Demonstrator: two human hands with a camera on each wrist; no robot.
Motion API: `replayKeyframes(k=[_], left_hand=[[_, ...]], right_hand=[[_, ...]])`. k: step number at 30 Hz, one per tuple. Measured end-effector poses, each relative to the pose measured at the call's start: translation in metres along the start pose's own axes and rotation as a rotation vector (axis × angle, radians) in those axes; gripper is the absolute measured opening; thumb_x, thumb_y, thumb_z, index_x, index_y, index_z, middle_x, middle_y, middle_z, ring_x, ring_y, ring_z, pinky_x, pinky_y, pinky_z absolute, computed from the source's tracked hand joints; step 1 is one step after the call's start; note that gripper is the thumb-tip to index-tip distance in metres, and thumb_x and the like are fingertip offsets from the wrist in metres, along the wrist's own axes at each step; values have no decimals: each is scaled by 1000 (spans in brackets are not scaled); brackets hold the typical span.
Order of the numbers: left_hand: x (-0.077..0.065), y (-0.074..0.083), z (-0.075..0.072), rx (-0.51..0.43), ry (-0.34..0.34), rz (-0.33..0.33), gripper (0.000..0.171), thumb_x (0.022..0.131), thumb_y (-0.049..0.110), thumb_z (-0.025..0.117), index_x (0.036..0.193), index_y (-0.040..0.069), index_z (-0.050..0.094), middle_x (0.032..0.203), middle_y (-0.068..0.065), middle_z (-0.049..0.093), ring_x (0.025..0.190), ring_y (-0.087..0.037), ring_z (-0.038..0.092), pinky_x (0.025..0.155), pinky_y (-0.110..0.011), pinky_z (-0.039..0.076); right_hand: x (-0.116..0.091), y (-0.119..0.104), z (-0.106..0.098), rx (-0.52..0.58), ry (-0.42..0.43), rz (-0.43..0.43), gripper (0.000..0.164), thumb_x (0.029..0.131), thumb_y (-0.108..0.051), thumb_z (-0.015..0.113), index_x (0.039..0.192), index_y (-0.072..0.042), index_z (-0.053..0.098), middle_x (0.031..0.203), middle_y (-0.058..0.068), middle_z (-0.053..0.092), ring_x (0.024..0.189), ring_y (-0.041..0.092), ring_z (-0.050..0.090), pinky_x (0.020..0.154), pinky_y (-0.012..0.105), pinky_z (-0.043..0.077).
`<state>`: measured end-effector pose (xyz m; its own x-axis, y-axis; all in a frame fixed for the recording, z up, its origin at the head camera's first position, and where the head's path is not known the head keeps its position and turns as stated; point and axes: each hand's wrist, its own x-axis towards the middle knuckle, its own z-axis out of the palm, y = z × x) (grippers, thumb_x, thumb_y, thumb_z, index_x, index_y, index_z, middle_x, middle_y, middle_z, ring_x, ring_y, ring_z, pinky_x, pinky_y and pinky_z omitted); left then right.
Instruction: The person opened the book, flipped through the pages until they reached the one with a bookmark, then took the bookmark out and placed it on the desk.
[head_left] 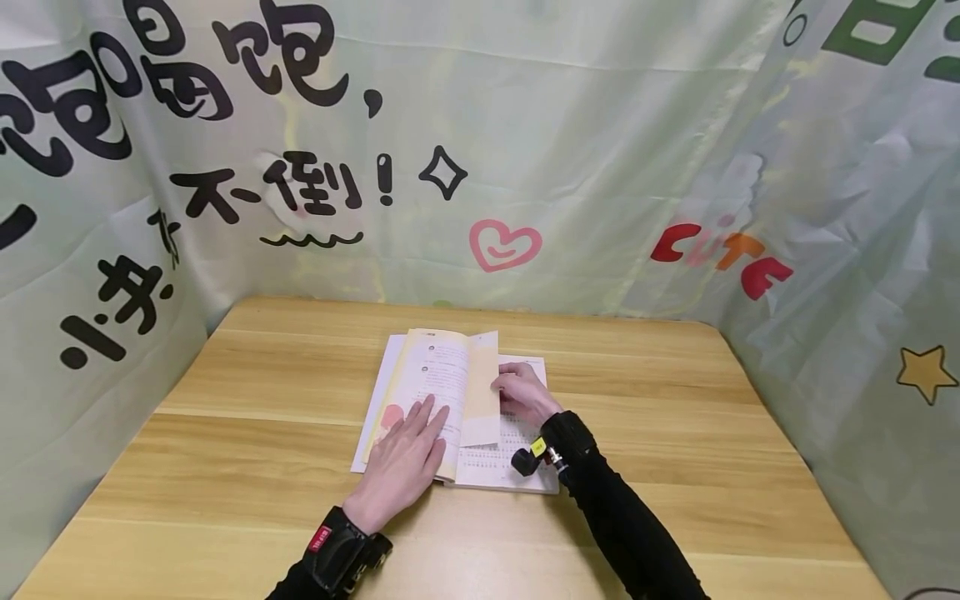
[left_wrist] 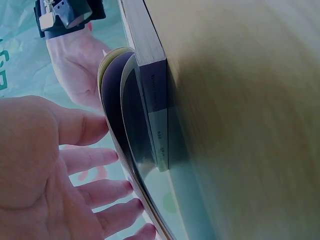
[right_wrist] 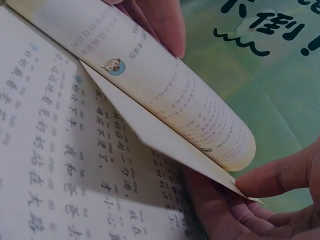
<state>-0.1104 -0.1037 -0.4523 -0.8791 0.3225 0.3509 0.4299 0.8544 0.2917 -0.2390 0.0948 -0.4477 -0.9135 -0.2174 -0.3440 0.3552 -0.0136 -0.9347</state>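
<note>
An open book [head_left: 510, 471] with printed text lies on the wooden table. My left hand [head_left: 405, 462] rests on its left-side pages, fingers straight and spread. In the left wrist view the fingertips touch the outside of the bent pages, beside the thick spine [left_wrist: 152, 90]. My right hand [head_left: 525, 393] pinches the outer edge of a raised cream page [head_left: 481, 400]. In the right wrist view its thumb is over the page edge and its fingers beneath. Left fingers [right_wrist: 155, 22] press on the rolled pages [right_wrist: 195, 100] there.
The wooden table [head_left: 637, 400] stretches around the book on all sides. A pale fabric backdrop [head_left: 585, 150] with lettering and drawings hangs behind and beside it. Black straps with small cameras sit on both wrists.
</note>
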Motion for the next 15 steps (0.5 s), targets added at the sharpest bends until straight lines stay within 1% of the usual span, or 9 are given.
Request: replayKeyframes(k=[5, 10, 13, 15], left_hand=[[1, 0, 0, -6, -2, 9, 42, 95, 17, 54, 135, 3, 55, 141, -26, 46, 127, -39, 43, 99, -56, 44], [1, 0, -1, -8, -3, 8, 42, 95, 18, 54, 135, 3, 55, 141, -25, 45, 127, -38, 43, 99, -55, 44], [1, -1, 0, -3, -9, -1, 42, 95, 18, 54, 135, 4, 55, 142, -24, 45, 128, -38, 42, 100, -54, 44], [1, -1, 0, -3, -13, -6, 43, 95, 19, 53, 135, 4, 55, 142, -24, 45, 128, -37, 42, 100, -54, 44]], right_hand=[[0, -1, -4, -27, 12, -16, 45, 82, 15, 45, 126, 14, 38, 98, 17, 53, 69, 14, 52, 62, 25, 52], [-4, -3, -10, -39, -9, -16, 35, 80, 16, 45, 115, 14, 41, 87, 13, 49, 61, 12, 44, 57, 24, 50], [-6, -3, -14, -52, -11, -3, 31, 81, 15, 46, 112, 12, 41, 83, 11, 49, 59, 11, 44, 54, 23, 49], [-7, -3, -17, -60, -7, 0, 32, 82, 14, 46, 113, 11, 40, 83, 11, 50, 59, 11, 45, 53, 22, 49]])
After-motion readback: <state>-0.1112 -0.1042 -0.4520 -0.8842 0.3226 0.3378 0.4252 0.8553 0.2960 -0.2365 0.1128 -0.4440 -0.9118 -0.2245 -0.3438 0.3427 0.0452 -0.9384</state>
